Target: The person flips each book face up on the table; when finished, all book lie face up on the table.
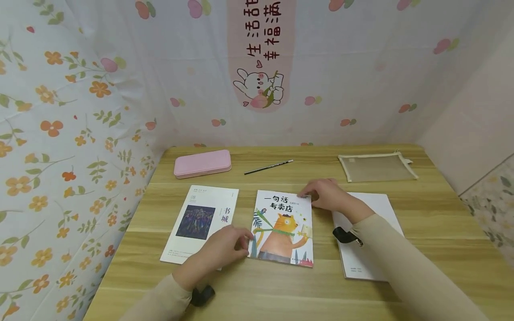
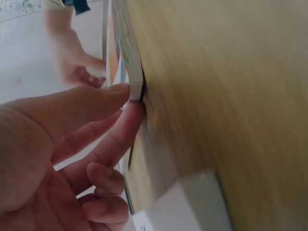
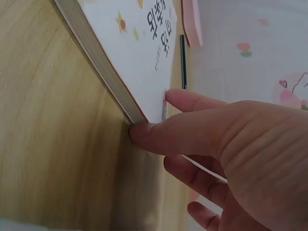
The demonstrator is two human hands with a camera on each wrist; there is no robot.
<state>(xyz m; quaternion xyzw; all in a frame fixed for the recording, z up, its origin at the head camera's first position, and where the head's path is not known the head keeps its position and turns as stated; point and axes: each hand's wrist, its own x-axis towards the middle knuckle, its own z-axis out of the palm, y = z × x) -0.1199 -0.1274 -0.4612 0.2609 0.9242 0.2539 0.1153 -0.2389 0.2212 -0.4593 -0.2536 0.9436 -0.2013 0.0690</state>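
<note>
Wood-grain tabletop [image 1: 277, 294], picture book [image 1: 282, 228] held at opposite corners

Cover up at the centre of the frame, the picture book lies with its long axis running up the frame. The left hand [image 1: 222, 247] pinches its lower-left corner between thumb and finger; the right hand [image 1: 327, 196] pinches the upper-right corner. Both touch it, diagonally opposed, so neither is nearer.

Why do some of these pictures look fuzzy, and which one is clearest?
Head view: clearest, evenly lit, the picture book's title readable; left wrist view: the right hand is blurred, perhaps from focus or motion; right wrist view: a soft shadow darkens the table near that hand, and the printed backdrop looks hazy.
</note>
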